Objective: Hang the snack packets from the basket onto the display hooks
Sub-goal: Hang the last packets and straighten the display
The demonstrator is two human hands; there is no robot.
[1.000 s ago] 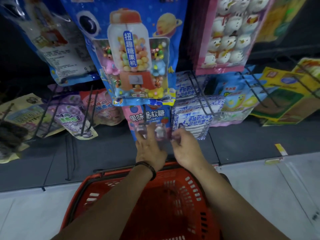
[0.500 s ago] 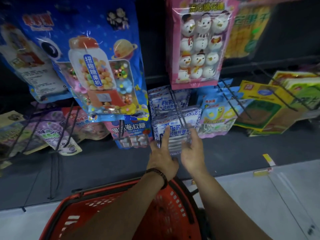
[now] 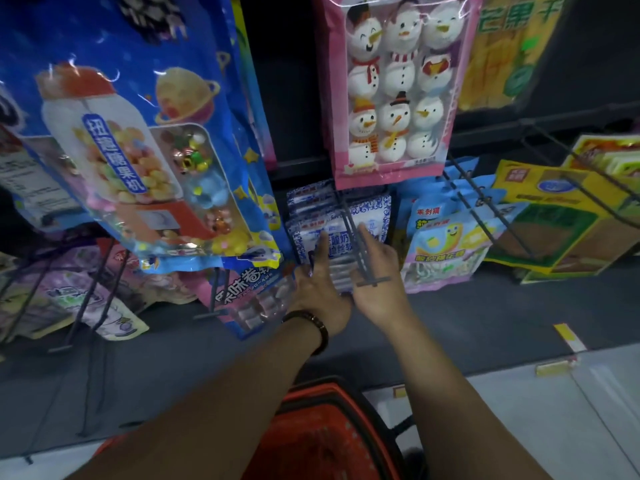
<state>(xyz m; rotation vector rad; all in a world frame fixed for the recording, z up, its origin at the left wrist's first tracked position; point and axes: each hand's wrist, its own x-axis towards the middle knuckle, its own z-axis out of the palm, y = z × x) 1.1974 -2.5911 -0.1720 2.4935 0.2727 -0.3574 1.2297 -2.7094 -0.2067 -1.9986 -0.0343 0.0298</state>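
Seen from the head camera, the large blue foil candy bag [image 3: 138,150] at 10 o'clock reads "扭趣糖果机" down a printed gumball machine. The pink snowman marshmallow bag [image 3: 394,88] hangs at 12 o'clock. Below the blue bag, a pink-and-blue packet [image 3: 249,289] shows "味卷", with the rest cut off. At centre is the blue-and-white patterned snack packet [image 3: 341,237], front of a stack on the black wire display hook [image 3: 349,220]; its small print is too blurred to read. Its long axis runs from 12 to 6 o'clock, with the top edge up on the hook and the printed face toward the camera. The left hand [image 3: 322,292], with a dark band [image 3: 311,323] on its wrist, reaches up from 7 o'clock. Its grip is spread, with straight fingers lying flat on the packet's left half. The right hand [image 3: 379,282] comes in from 5 o'clock, also spread, with its fingers laid straight against the packet's right side beneath the hook's prongs; the hook's end crossbar sits over the back of this hand. Neither hand pinches anything. The red plastic basket [image 3: 322,438] sits at 6 o'clock between the forearms. A yellow-and-blue packet [image 3: 446,244] hangs just beside the stack at 3 o'clock.
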